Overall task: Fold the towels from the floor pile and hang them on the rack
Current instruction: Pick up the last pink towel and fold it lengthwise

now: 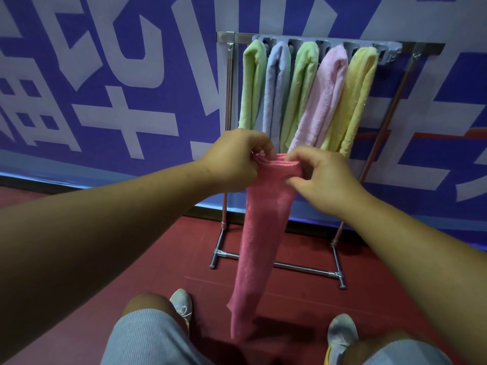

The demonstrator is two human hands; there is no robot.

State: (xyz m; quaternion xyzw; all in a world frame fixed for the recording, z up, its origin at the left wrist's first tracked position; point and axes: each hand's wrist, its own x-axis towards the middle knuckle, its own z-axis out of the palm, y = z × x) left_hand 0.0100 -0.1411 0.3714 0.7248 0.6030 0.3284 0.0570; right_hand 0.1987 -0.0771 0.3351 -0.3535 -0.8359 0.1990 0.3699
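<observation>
- Rack (228,101): freestanding metal towel rack with chrome uprights, a floor crossbar and T-shaped feet, standing against the wall. A grey slotted hanger strip (350,44) runs along its top rail.
- Rack contents, viewer's left to right: green towel (251,83), pale blue towel (276,88), second green towel (300,88), pale pink towel (324,96), yellow towel (355,96). Each is folded lengthwise into a narrow strip and draped over the top, hanging side by side and touching its neighbours. The slots to the right of the yellow towel hold nothing.
- Pink towel (261,233): deep pink terry cloth with a nubby surface, folded into a long narrow band several layers thick. It is held in the air in front of the rack, its top edge level with the lower ends of the hung towels. It hangs straight down and tapers to a loose end just above the floor, between the person's feet.
- Left hand (232,162): closed on the left corner of the pink towel's top edge, fingers curled over the stacked layers.
- Right hand (321,177): pinching the right corner of the same top edge between thumb and fingers. The two hands sit close together, with only the towel's width between them.
- Floor (131,246): dark red surface with faint marked lines.
- Wall banner (105,75): blue with large white characters, behind the rack.
- Person: grey ribbed shorts (147,338) and grey sneakers (341,335) at the lower edge of the view.
</observation>
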